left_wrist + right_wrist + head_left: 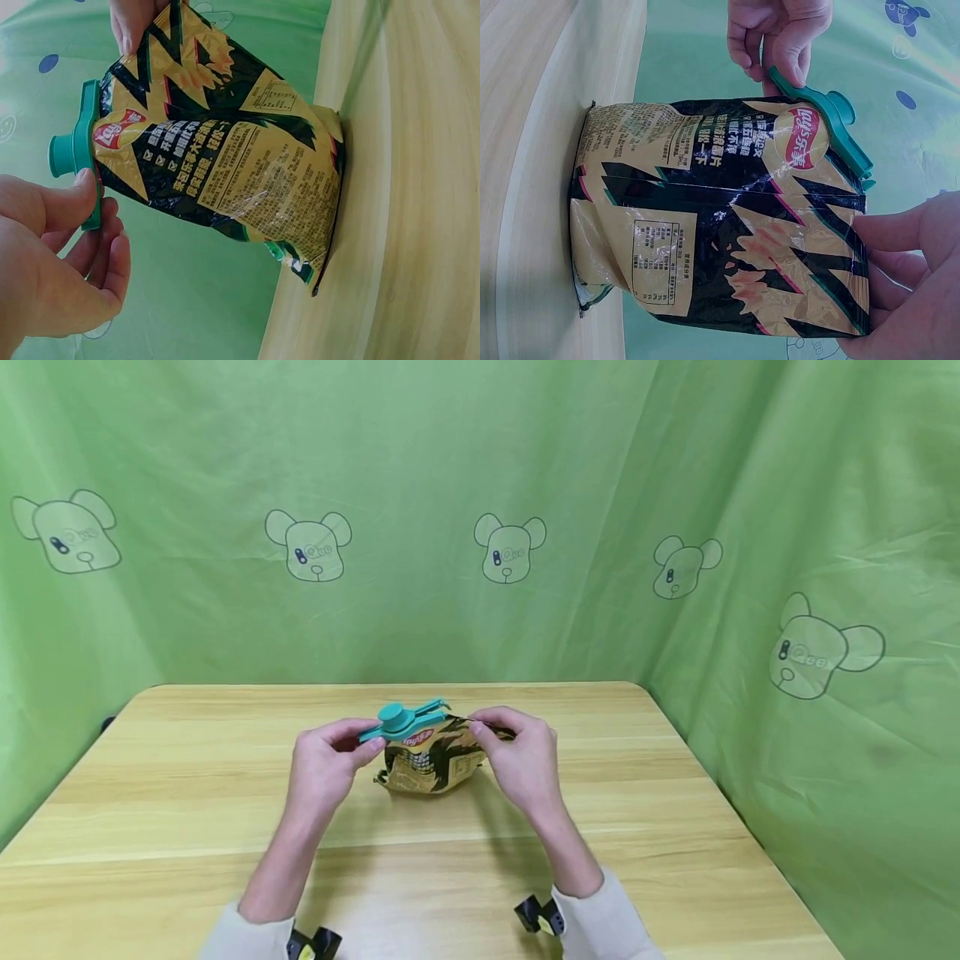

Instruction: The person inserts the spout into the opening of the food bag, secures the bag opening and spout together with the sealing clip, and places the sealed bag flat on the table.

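A gold and black chip bag [431, 770] stands on the table, its top edge raised between both hands. Across the left part of that edge lies a teal bag clip [397, 720] with a round spout. Its two bars stand apart at the right end in the head view. My left hand [324, 762] pinches the clip's left end between thumb and fingers. With thumb and fingers my right hand [522, 760] pinches the bag's top right corner, beyond the clip. In the right wrist view, the clip [832, 124] covers only part of the top edge.
The bag rests on a light wooden table [225, 793]. Green curtains [420, 443] with bear-head drawings hang behind the table and along its sides. Black devices are strapped at both wrists, next to pale sleeves [603, 922].
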`<action>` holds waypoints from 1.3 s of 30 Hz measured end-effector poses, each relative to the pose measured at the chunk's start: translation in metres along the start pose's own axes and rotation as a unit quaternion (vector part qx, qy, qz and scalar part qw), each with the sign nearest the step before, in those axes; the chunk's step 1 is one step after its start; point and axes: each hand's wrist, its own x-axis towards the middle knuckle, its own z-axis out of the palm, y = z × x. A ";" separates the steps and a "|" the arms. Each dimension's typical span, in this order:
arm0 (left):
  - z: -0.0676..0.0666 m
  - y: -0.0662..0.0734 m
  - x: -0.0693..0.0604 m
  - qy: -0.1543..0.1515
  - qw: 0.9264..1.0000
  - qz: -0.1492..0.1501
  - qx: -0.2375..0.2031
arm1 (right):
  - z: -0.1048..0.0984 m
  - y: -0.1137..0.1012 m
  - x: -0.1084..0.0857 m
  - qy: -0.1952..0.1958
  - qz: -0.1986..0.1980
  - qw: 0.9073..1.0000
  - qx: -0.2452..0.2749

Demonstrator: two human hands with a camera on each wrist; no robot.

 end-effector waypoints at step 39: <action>0.001 0.006 -0.004 -0.022 0.997 0.031 0.065 | 0.026 -0.034 -0.004 -0.034 0.014 0.999 -0.006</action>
